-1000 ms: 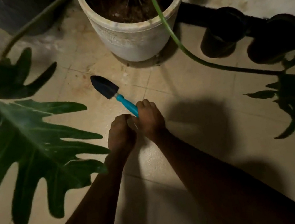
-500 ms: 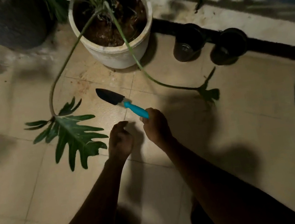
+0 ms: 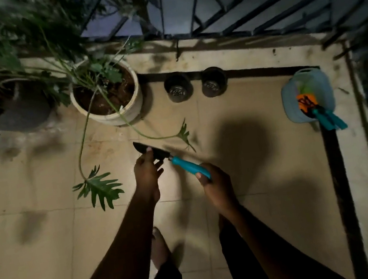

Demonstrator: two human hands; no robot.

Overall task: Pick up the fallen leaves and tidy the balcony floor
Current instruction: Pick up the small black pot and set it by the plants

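I am gripping the blue handle of the garden trowel (image 3: pixel 183 163) in my right hand (image 3: pixel 219 188), fingers wrapping it tightly, while my left hand (image 3: pixel 147 174) is pinching its black blade, thumb on top. The trowel is pointing toward ten o'clock over the tiled balcony floor (image 3: pixel 40 260). A lobed leaf (image 3: pixel 100 190) is lying on the tiles at nine o'clock from my left hand, still on a long stalk running from the white pot (image 3: pixel 114 120) at eleven. A smaller leaf (image 3: pixel 184 134) is lying at two o'clock from the blade. Two small black pots (image 3: pixel 178 88) are standing at twelve, and a light-blue container (image 3: pixel 293 101) holding hand tools (image 3: pixel 328 117) is sitting at two.
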